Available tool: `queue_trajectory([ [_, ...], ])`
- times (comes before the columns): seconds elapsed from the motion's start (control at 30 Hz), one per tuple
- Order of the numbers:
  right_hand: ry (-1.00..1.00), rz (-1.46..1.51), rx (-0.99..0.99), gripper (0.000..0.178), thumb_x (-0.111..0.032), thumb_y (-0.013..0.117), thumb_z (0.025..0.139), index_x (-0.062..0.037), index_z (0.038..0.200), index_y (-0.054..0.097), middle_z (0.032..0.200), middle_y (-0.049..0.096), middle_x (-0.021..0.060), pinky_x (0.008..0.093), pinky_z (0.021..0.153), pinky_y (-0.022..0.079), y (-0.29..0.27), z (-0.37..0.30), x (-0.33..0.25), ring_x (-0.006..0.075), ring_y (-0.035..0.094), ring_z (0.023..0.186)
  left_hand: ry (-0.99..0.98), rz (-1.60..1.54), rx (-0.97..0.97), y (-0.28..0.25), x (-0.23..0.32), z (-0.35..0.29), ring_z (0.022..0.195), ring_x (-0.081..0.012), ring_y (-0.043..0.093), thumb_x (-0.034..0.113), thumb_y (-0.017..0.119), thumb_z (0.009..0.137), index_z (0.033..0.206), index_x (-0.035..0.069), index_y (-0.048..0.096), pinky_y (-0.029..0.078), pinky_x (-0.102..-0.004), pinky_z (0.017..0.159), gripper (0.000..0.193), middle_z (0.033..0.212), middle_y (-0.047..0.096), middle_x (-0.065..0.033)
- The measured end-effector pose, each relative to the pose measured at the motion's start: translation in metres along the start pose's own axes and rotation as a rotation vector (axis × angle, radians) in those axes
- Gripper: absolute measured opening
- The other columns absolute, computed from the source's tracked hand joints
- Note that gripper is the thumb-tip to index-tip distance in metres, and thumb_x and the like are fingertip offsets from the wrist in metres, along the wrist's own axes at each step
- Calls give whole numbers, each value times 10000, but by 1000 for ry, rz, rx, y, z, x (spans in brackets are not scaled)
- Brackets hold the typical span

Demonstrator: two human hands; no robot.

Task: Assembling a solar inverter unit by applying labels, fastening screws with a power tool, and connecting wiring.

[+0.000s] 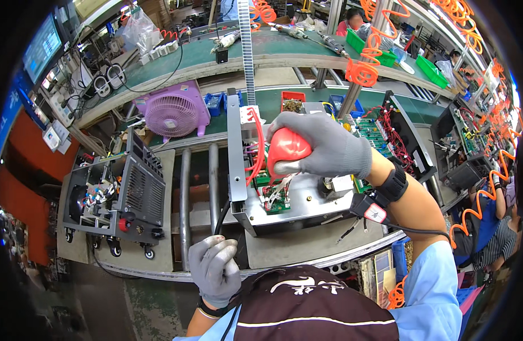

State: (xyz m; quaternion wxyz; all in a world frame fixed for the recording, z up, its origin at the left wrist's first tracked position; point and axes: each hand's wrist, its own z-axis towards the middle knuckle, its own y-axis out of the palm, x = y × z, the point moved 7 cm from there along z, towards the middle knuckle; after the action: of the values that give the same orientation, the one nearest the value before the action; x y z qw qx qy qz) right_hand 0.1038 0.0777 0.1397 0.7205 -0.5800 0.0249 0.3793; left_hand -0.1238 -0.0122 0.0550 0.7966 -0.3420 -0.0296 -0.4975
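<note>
My right hand (324, 146), in a grey glove, is closed around a glossy red rounded object (289, 146); its exact kind is hard to tell. The hand is over an open metal chassis (295, 199) on the line, which carries a green circuit board (277, 203). Red wires (256, 145) run beside the red object, along the upright grey panel (235, 150) at the left of the chassis. My left hand (216, 270), also gloved, has its fingers curled around a black cable (220, 219) that rises toward the chassis's left corner.
Another open machine on casters (122, 199) stands at left. Metal rollers (186, 210) lie between it and the chassis. Behind are a purple fan (173, 111), a red parts bin (293, 101) and a green shelf (204, 57). Orange coiled hoses (363, 71) hang at right; co-workers (494, 227) are beyond.
</note>
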Motion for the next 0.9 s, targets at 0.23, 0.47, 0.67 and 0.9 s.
queue_trajectory([
  [0.23,244,567,502,432,-316,668,781,-31,1077,536,876,619,90,317,644,502,-42,-69,29,193,631,762,39,22,11,4,2,15,949,-326,558,116,527,818,953,24,545,436,-435,860,164,978,626,-142],
  [0.47,431,936,1082,509,-353,583,798,8,1135,462,954,615,148,300,553,510,-8,-181,43,204,627,754,130,-63,68,31,0,58,1190,-423,452,500,405,927,1206,-18,457,350,-486,994,590,1253,504,-225],
  [0.67,466,673,981,474,-160,677,732,-15,1095,410,1074,574,183,405,914,469,49,-221,29,274,584,1034,218,55,42,55,7,80,1168,-368,512,118,354,904,954,-38,617,340,-506,1034,310,1097,628,-169],
  [0.9,307,544,966,565,-52,781,686,-31,1110,408,1118,591,207,375,895,484,83,-214,36,280,609,1031,201,50,99,60,7,78,1113,-362,549,87,366,888,920,-59,609,374,-493,1005,286,1038,647,-175],
])
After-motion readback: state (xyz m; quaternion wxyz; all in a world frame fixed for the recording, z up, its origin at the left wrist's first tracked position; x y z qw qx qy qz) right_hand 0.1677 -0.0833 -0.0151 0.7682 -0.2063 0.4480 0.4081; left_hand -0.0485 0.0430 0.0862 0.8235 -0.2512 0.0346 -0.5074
